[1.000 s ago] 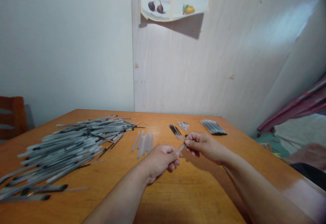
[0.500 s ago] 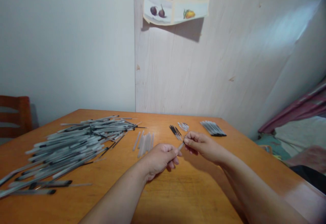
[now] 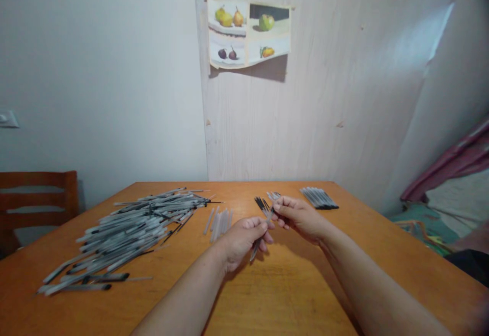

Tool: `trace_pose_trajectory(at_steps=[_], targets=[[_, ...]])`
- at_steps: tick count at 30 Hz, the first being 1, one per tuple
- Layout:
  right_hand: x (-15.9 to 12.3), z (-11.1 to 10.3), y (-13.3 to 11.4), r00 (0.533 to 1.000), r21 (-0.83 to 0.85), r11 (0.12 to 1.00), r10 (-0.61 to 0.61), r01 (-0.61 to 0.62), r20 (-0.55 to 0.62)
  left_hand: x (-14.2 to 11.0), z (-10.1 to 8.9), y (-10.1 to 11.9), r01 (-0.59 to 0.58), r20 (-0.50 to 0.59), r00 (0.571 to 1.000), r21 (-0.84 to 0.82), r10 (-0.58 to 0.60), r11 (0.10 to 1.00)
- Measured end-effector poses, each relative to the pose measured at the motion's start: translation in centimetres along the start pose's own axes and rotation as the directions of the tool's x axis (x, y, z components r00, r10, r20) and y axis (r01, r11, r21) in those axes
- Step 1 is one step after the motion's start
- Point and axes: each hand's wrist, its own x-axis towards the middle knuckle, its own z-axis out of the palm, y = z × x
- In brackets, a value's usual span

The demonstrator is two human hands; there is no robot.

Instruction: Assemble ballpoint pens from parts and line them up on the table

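A pen (image 3: 269, 218) is held aslant by both hands above the middle of the table (image 3: 275, 290). By the left hand (image 3: 247, 238) it is gripped along its length, thumb and fingers being closed on it, and its lower end is left jutting out beneath them. By the right hand (image 3: 293, 213) its upper end is pinched between thumb and fingertips (what exactly is pinched there cannot be made out, since it is covered by the fingers). The hands are kept close to each other, with only a short stretch of the pen exposed between them. Just beyond the right hand, dark-tipped refills (image 3: 262, 204) are laid roughly side by side, and some small parts (image 3: 273, 195) are partly hidden behind it. Pale tubes (image 3: 219, 223) are set out beyond the left hand. On the left of the table a large heap (image 3: 141, 231) of pens is strewn, and toward the far right corner a neat row (image 3: 318, 198) of pens is lined up, dark ends nearest. A poster (image 3: 248, 33) of fruit is fixed to the wall (image 3: 248, 122), and a chair (image 3: 38, 193) is seen at the left.
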Motion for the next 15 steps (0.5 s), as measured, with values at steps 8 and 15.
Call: trace_pose_trajectory(at_steps=[8,15], targets=[[-0.1,-0.9,-0.6,0.999,0.148,0.988,-0.05,0.052,-0.015,0.8,1.5,1.8,-0.028,0.019,0.999,0.036,0.027,0.999],[-0.3,-2.3,-0.7,0.997,0.167,0.984,-0.044,0.055,-0.068,2.4,2.7,1.2,-0.084,0.086,0.992,-0.064,0.089,0.994]])
